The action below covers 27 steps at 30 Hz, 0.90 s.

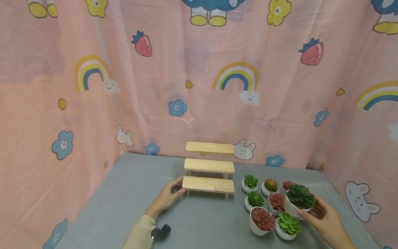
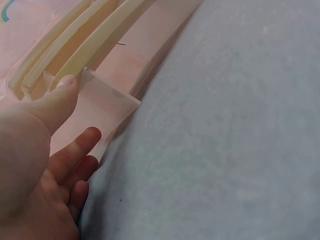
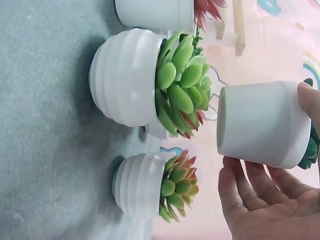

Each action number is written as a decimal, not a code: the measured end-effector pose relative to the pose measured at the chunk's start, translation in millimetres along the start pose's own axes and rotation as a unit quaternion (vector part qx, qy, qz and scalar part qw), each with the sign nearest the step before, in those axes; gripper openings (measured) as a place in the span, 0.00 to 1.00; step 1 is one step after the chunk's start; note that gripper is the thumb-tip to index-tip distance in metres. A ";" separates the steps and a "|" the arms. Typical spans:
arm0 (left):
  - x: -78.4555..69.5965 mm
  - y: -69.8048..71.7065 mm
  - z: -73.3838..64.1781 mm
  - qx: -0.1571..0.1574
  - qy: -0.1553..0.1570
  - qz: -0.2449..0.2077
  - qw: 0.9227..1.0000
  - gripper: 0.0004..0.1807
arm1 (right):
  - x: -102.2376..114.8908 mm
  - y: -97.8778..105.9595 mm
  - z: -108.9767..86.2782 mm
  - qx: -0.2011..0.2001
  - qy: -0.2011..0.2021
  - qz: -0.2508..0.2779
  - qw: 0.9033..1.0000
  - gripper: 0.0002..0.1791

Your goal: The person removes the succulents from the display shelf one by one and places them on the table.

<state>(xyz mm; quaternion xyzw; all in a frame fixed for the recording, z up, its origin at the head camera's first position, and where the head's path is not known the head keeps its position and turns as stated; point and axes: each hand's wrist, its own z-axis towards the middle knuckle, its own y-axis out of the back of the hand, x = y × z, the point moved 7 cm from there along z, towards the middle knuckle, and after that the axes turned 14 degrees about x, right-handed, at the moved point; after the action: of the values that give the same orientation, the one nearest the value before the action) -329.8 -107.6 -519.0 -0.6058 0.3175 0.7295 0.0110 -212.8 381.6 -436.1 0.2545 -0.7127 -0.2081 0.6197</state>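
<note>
My right hand grips a white pot with a dark green artificial succulent, raised above the other pots. In the right wrist view, thumb and fingers lie on opposite sides of this smooth tapered white pot. At the left end of a three-tier wooden shelf stand is my left hand. In the left wrist view, the thumb of the left hand touches the lowest board's end by the clear side panel; its other fingers are loosely bent beside that panel. The tiers hold nothing.
Several potted succulents crowd the table's right side, among them a red one, a bright green one and an orange-green one. The grey table meets a pink printed curtain behind the stand.
</note>
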 end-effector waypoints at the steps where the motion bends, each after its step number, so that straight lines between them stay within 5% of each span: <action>1: 0.2 0.0 0.2 0.000 0.000 0.001 1.000 0.35 | -1.5 0.6 0.1 0.000 -0.004 0.001 1.000 0.50; 17: -1.2 0.8 -0.5 -0.004 -0.003 0.005 1.000 0.35 | -20.4 10.8 -8.0 -0.021 -0.033 0.023 0.999 0.49; 27: -2.7 1.5 -0.6 -0.003 -0.002 0.004 1.000 0.35 | -39.8 11.8 -14.5 0.032 -0.129 0.086 0.987 0.61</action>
<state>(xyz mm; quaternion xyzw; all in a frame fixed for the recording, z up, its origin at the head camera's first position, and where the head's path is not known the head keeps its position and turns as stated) -329.2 -108.1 -515.9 -0.6031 0.3179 0.7315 0.0065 -195.7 415.9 -457.8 0.1834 -0.8119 -0.1624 0.5299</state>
